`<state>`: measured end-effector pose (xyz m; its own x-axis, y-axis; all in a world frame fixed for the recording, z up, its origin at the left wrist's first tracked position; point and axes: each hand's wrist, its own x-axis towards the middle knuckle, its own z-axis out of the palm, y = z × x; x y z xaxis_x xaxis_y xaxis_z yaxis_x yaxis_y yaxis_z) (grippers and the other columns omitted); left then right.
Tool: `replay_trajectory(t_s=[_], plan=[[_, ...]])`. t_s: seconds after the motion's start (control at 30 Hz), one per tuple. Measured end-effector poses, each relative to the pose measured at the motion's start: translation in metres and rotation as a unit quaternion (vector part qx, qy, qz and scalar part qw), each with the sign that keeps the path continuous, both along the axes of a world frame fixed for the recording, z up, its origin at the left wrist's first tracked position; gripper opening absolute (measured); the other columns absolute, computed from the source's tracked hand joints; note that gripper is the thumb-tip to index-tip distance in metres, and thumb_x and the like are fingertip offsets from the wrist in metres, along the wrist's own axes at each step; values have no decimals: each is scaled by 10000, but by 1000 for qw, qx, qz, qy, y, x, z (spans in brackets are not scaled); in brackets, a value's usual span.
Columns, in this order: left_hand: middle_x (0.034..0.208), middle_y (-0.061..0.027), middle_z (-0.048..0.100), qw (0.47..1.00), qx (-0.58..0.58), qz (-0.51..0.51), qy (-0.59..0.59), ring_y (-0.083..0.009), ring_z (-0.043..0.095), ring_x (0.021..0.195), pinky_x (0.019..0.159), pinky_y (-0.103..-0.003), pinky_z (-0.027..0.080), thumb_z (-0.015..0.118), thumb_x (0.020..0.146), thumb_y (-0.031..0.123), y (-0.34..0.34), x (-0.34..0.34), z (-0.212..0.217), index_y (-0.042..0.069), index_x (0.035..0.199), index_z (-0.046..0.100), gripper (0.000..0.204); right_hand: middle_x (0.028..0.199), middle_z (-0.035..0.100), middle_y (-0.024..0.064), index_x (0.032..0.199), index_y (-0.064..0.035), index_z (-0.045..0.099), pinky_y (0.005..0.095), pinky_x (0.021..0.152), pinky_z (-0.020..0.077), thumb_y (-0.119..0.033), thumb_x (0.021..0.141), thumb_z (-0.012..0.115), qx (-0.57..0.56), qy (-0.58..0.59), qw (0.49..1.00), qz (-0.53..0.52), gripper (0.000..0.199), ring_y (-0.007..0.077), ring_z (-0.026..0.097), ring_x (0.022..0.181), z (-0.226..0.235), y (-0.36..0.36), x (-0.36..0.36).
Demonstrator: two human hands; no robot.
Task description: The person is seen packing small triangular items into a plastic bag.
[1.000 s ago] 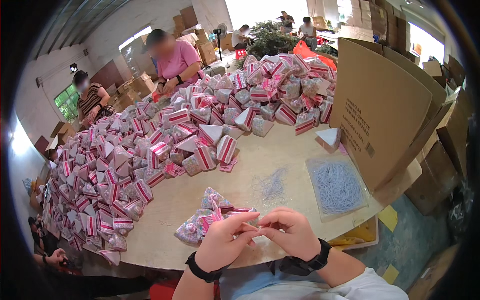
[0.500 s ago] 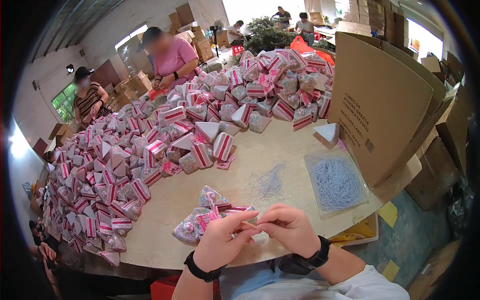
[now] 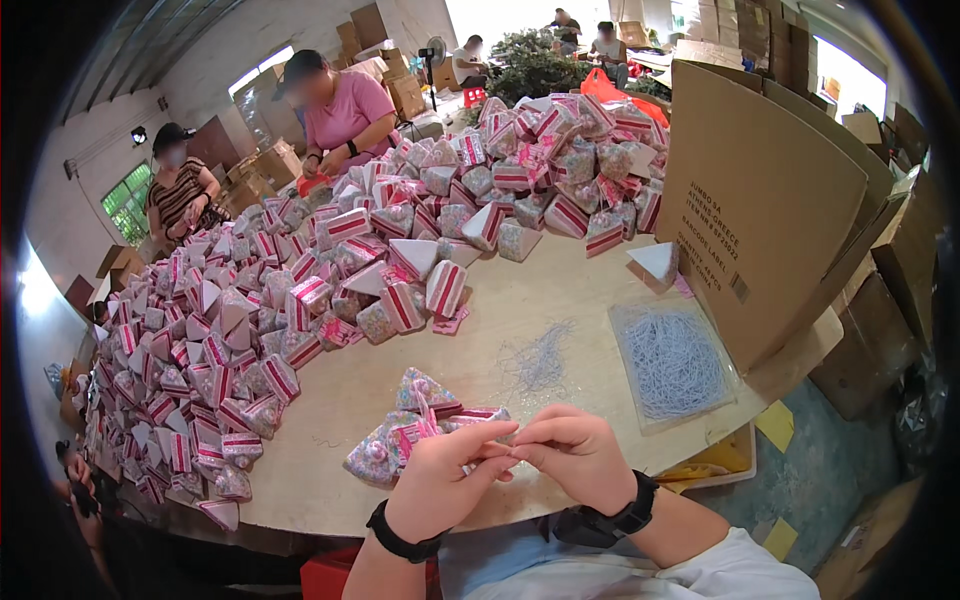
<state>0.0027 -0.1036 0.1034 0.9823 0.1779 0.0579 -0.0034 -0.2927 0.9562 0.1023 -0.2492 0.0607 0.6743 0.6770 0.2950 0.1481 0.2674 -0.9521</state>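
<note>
My left hand (image 3: 452, 478) and my right hand (image 3: 578, 458) meet fingertip to fingertip over the near edge of the table. Both are closed in a pinch; whatever lies between the fingers is too small to make out. Just beyond my left hand, and partly hidden by it, is a small cluster of cake-slice ornaments (image 3: 372, 452) with glittery beaded sides and pink tags. Thin pale strings (image 3: 542, 358) lie loose on the table ahead of my hands. More of these strings (image 3: 672, 362) fill a shallow clear tray (image 3: 692, 421) to the right.
A large heap of cake-slice ornaments (image 3: 290, 300) covers the left and far table (image 3: 500, 290). One white wedge (image 3: 655, 262) stands beside a tall cardboard box (image 3: 770, 220) at right. A yellow-lined bin (image 3: 728, 462) sits below the table edge. A person in pink (image 3: 352, 112) works across the heap.
My hands stay pinched together in almost the same spot, with only slight finger movement. At the far left, the person in the striped top has shifted a little. The ornaments have not moved.
</note>
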Motion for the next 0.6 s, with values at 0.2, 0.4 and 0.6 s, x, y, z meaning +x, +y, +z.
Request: replay_trajectory(t_s=[0.2, 0.4, 0.6], plan=[[817, -118, 670, 998, 65, 5, -2, -149, 660, 696, 629, -245, 508, 606, 833, -1, -2, 0, -1, -2, 1153, 561, 323, 906, 569, 43, 881, 4, 640, 199, 619, 425, 28, 812, 634, -12, -1, 1000, 29, 73, 77, 532, 740, -2, 0, 0], [819, -112, 659, 982, 186, 5, -31, -198, 642, 749, 743, -296, 488, 641, 786, 6, -6, 2, 9, 5, 1118, 588, 336, 964, 530, 56, 917, -5, 553, 207, 622, 435, 35, 860, 557, 30, -32, 999, 21, 70, 93, 531, 710, -6, 2, -4], [712, -65, 600, 883, 457, 52, -91, -244, 570, 855, 922, -396, 376, 666, 744, 104, 7, -4, 0, 68, 865, 644, 128, 857, 534, 48, 905, -40, 515, 250, 591, 454, -95, 941, 489, 152, 207, 966, 39, 71, 106, 528, 638, 9, -14, 20]])
